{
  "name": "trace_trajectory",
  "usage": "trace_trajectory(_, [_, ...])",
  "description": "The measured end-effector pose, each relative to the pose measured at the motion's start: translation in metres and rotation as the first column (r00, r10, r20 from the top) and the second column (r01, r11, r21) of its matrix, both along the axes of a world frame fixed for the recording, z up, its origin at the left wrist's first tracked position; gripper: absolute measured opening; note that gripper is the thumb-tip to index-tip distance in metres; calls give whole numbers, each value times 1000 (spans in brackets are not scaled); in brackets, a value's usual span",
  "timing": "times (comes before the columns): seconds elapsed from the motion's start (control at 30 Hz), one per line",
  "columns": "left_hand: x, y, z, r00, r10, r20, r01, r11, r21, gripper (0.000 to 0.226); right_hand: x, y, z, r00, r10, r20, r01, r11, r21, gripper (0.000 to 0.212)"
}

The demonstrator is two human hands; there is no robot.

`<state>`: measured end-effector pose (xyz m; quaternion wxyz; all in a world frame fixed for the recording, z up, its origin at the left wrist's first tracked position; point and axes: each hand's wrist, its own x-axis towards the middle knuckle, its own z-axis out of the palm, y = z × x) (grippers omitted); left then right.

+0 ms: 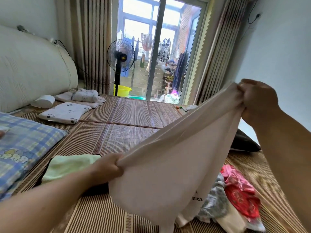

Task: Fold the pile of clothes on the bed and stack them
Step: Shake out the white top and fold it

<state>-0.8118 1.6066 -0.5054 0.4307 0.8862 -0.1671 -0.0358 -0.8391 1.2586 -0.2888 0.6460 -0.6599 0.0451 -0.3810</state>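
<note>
With your left hand (109,167) and right hand (257,98) both clenched on the white garment (168,165), its hanging hem could snag the unfolded pile (235,195) near the bed's edge.

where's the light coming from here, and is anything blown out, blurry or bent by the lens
Head view: daylight enters through the glass balcony door, its upper panes blown out; the white cloth garment stretched between the left hand and right hand looks soft, as does the red and grey clothes pile; the wide lens tilts the striped beige curtains.
</note>
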Motion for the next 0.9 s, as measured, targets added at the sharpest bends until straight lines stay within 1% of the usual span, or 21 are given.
trace_trajectory(0.03, [7, 14, 9, 999, 27, 34, -27, 1000, 10, 27, 0, -9, -5, 1000, 2, -14, -2, 1000, 5, 22])
trace_trajectory(0.07, [11, 27, 19, 997, 43, 63, -44, 999, 21, 34, -1, -17, -10, 999, 18, -45, -19, 1000, -22, 28])
trace_trajectory(0.13, [16, 51, 41, 995, 54, 87, -58, 998, 36, 42, -3, -28, -23, 987, 95, -126, -112, 984, -139, 39])
trace_trajectory(0.17, [17, 62, 52, 995, 50, 90, -53, 998, 27, 44, -5, -31, -31, 975, 139, -171, -175, 960, -218, 42])
trace_trajectory(0.23, [17, 81, 72, 991, 22, 135, -27, 999, 40, 49, -8, -36, -48, 942, 165, -294, -279, 869, -408, 45])
trace_trajectory(0.27, [18, 90, 82, 984, 4, 179, -20, 996, 90, 48, -9, -36, -56, 922, 134, -365, -314, 808, -498, 46])
trace_trajectory(0.3, [18, 97, 90, 974, -2, 226, -30, 990, 139, 44, -9, -36, -63, 897, 98, -432, -352, 749, -561, 48])
trace_trajectory(0.33, [18, 104, 97, 962, 5, 272, -54, 984, 172, 39, -8, -35, -70, 869, 81, -488, -393, 712, -582, 51])
trace_trajectory(0.4, [20, 116, 106, 940, 10, 340, -71, 983, 169, 36, -7, -30, -80, 820, 125, -559, -467, 711, -525, 54])
trace_trajectory(0.43, [21, 124, 107, 942, 9, 336, -63, 986, 152, 35, -6, -26, -84, 804, 166, -571, -494, 720, -487, 52])
trace_trajectory(0.5, [24, 140, 105, 958, 15, 287, -61, 986, 154, 33, -6, -19, -89, 799, 245, -549, -516, 748, -417, 47])
trace_trajectory(0.57, [28, 155, 99, 970, 26, 241, -77, 976, 205, 28, -6, -16, -92, 828, 285, -484, -483, 801, -354, 46])
trace_trajectory(0.6, [29, 162, 96, 977, 40, 208, -83, 976, 202, 23, -5, -14, -92, 839, 300, -454, -464, 831, -308, 48])
trace_trajectory(0.67, [31, 176, 89, 986, 79, 148, -101, 985, 143, 7, -3, -11, -92, 840, 330, -432, -446, 873, -200, 50])
trace_trajectory(0.7, [35, 184, 86, 983, 115, 144, -133, 983, 124, 12, -2, -9, -92, 837, 329, -438, -437, 883, -172, 51])
trace_trajectory(0.73, [38, 193, 82, 977, 151, 151, -170, 977, 125, 14, -2, -8, -92, 837, 308, -453, -423, 889, -176, 50])
trace_trajectory(0.77, [40, 199, 80, 968, 188, 169, -213, 966, 148, 15, -2, -7, -92, 836, 277, -474, -409, 890, -201, 48])
trace_trajectory(0.8, [42, 206, 78, 963, 211, 169, -240, 955, 175, 19, -2, -6, -92, 832, 252, -494, -406, 884, -232, 42])
trace_trajectory(0.83, [43, 213, 76, 964, 222, 145, -246, 954, 174, 31, -2, -6, -91, 822, 250, -511, -424, 868, -257, 33])
trace_trajectory(0.87, [48, 221, 71, 963, 240, 121, -256, 956, 145, 45, -3, -4, -91, 806, 269, -527, -461, 843, -275, 22])
trace_trajectory(0.9, [50, 227, 68, 957, 275, 95, -283, 955, 90, 57, -5, -3, -91, 790, 291, -539, -500, 815, -292, 15])
